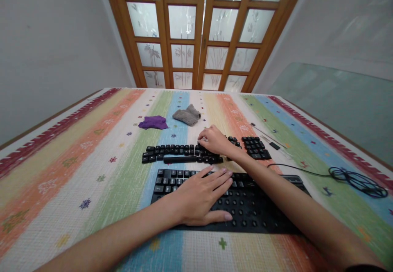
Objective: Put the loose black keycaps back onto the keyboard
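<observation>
A black keyboard lies in front of me, with keycaps on its upper left rows and bare switch posts lower down and to the right. My left hand rests flat across it, fingers spread, covering part of the rows. Beyond it, loose black keycaps are set out in rows, with a long space bar at the near side. My right hand reaches over to these rows, its fingertips pinched together; whatever they hold is hidden. A separate block of keycaps sits to its right.
A purple cloth and a grey cloth lie farther back. On the right are a thin stick-like tool, a small black piece and the coiled cable. A striped tablecloth covers the table.
</observation>
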